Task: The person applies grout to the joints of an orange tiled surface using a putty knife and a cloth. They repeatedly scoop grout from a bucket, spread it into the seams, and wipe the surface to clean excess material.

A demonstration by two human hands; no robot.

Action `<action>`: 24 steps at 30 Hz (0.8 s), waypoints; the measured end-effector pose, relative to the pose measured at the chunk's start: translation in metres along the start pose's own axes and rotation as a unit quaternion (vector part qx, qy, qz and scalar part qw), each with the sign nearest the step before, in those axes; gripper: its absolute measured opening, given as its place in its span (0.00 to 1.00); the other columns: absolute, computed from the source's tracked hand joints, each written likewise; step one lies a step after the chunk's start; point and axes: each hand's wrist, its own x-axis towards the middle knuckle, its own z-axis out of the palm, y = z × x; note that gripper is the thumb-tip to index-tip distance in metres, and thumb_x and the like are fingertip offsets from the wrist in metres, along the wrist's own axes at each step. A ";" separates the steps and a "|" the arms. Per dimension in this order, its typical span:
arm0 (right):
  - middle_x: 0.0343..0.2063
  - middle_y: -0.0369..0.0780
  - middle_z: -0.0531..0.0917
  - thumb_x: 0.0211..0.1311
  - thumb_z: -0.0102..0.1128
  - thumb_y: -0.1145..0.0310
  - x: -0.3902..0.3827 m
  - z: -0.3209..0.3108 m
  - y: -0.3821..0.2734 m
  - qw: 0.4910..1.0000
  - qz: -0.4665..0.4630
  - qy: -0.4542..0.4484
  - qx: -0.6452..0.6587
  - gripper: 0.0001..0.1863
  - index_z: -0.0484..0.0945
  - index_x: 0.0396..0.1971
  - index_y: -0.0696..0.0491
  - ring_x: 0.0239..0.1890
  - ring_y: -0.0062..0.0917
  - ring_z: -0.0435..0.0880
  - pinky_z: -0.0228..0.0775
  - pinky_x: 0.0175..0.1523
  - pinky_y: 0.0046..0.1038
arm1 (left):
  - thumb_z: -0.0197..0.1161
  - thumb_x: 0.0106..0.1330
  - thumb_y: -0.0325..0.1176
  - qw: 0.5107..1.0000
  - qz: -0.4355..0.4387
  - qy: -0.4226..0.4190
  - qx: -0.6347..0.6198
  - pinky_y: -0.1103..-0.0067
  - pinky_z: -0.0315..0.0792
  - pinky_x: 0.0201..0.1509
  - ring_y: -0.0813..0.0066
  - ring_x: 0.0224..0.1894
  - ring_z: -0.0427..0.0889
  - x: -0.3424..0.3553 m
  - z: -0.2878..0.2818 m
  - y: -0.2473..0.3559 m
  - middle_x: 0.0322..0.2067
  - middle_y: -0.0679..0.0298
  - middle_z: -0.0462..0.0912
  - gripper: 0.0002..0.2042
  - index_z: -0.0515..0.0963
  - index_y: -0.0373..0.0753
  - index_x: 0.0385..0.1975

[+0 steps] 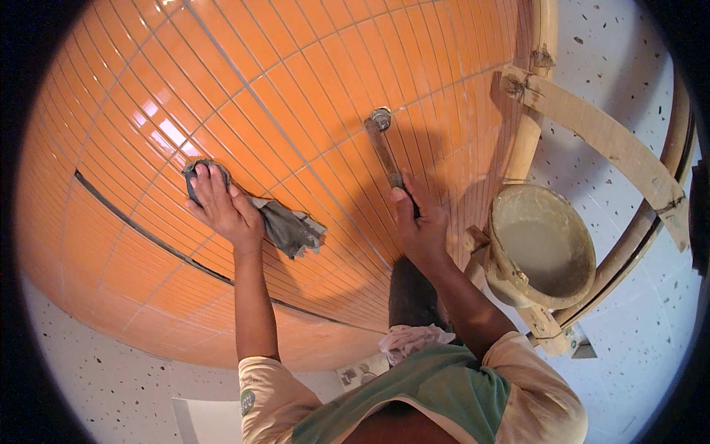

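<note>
My left hand (222, 205) presses a damp-looking dark grey rag (290, 229) against the glossy orange tiles (310, 96). Its fingers bend over one bunched end, while the frayed other end hangs out to the right of the wrist. In my right hand (421, 226) is a scraper (382, 154) with a narrow, worn blade, gripped by its dark handle. The blade's tip reaches a round metal pipe fitting (381, 117) set in the tiles, touching it or just in front of it.
A bucket (497, 255) of cloudy grey-beige water stands close to my right forearm. Wooden poles (546, 37) and a tied plank (606, 133) frame the right side. Below a long dark gap (148, 235) in the tiles lies speckled flooring (89, 333).
</note>
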 end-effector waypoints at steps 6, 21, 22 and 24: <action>0.39 0.52 0.84 0.66 0.56 0.66 0.002 0.002 0.005 0.999 -0.040 0.002 -0.032 0.19 0.76 0.53 0.62 0.40 0.41 0.85 0.76 0.45 0.34 | 0.47 0.70 0.29 1.000 0.007 0.002 0.001 0.62 0.30 0.74 0.56 0.71 0.57 0.002 -0.004 -0.001 0.65 0.53 0.68 0.20 0.71 0.35 0.60; 0.30 0.37 0.80 0.69 0.52 0.71 0.026 0.010 -0.020 0.998 -0.056 0.001 -0.021 0.18 0.73 0.56 0.62 0.30 0.14 0.75 0.70 0.34 0.19 | 0.48 0.69 0.28 1.000 0.002 0.004 -0.001 0.62 0.30 0.74 0.56 0.71 0.57 -0.001 -0.002 0.000 0.65 0.54 0.67 0.20 0.70 0.35 0.61; 0.30 0.36 0.80 0.69 0.52 0.71 0.034 0.013 -0.032 0.998 -0.065 0.004 0.003 0.18 0.73 0.56 0.62 0.29 0.14 0.75 0.70 0.34 0.19 | 0.48 0.69 0.28 1.000 0.002 0.006 -0.004 0.62 0.30 0.74 0.56 0.71 0.57 0.000 -0.002 0.000 0.65 0.54 0.67 0.20 0.70 0.35 0.61; 0.31 0.41 0.81 0.69 0.53 0.69 0.035 0.014 -0.033 0.998 -0.068 0.013 0.003 0.18 0.74 0.54 0.62 0.31 0.22 0.78 0.71 0.36 0.24 | 0.48 0.69 0.28 1.000 0.001 0.002 0.000 0.62 0.30 0.74 0.56 0.71 0.57 0.000 -0.001 -0.001 0.65 0.53 0.68 0.20 0.71 0.35 0.61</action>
